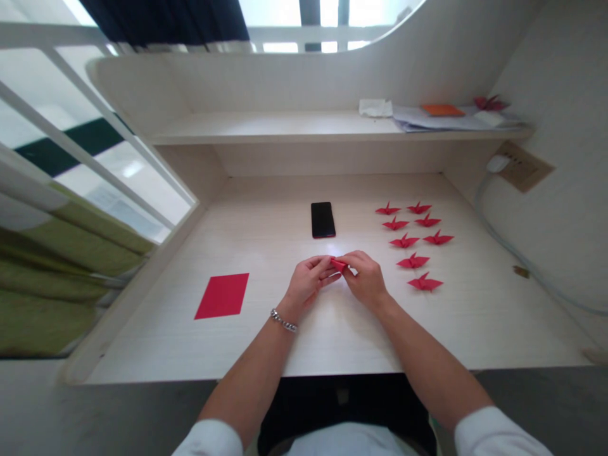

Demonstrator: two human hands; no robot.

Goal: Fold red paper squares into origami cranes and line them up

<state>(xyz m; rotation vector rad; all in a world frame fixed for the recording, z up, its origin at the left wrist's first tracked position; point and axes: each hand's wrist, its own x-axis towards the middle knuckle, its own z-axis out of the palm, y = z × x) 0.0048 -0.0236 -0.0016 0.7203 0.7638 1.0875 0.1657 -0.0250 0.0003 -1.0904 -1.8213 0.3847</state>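
Note:
My left hand (308,282) and my right hand (365,278) meet over the middle of the pale wooden desk (332,342). Both pinch a small folded piece of red paper (339,264) between their fingertips. Most of the piece is hidden by the fingers. A silver bracelet (284,321) sits on my left wrist. A flat sheet of red paper (223,295) lies on the desk to the left of my hands. Several finished red paper cranes (414,240) stand in two rows to the right.
A black phone (323,220) lies face up just beyond my hands. The shelf (285,130) above the desk holds papers, an orange card (443,110) and another red crane (491,102). A white cable (517,256) runs from a wall socket at the right.

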